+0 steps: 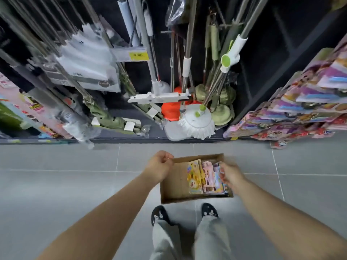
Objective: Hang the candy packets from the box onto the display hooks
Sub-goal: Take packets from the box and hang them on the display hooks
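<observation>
Two hands are at the cardboard box (174, 184) on the floor (56, 175). The right hand (230, 175) grasps the candy packets (199, 177), which stand upright in the right part of the box. The left hand (159, 164) is curled at its far left corner; I cannot tell if it holds the rim.

Open brown cardboard box (174, 186) on grey tiled floor (75, 184).
Colourful candy packets (204, 177) stacked along its right side; right hand (230, 175) touching them, left hand (159, 166) curled at the far left corner.
</observation>
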